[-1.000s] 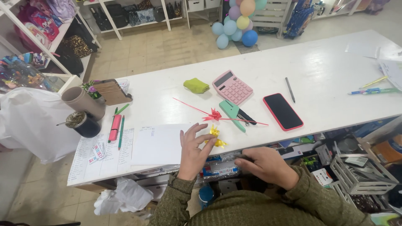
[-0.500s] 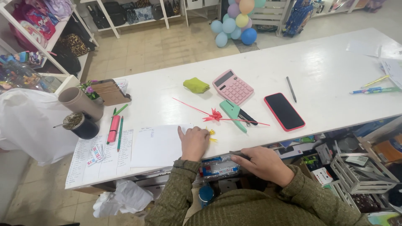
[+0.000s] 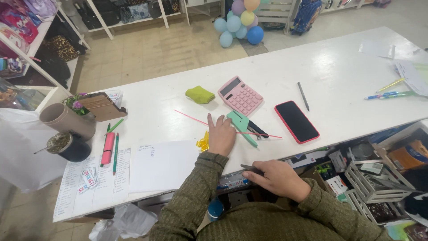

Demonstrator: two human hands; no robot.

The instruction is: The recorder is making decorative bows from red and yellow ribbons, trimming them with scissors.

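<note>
From the head view, your left hand lies flat, palm down and fingers together, on the white counter, close to its near edge. It covers part of a thin pink stick and touches yellow ribbon on its left. A teal tool sits just beside it on the right, with the pink calculator beyond. Bare counter opens wide toward the far right corner. Your right hand is below the counter's edge, curled around a small dark object; what it is, you cannot tell. The red-cased phone lies near the front edge.
</note>
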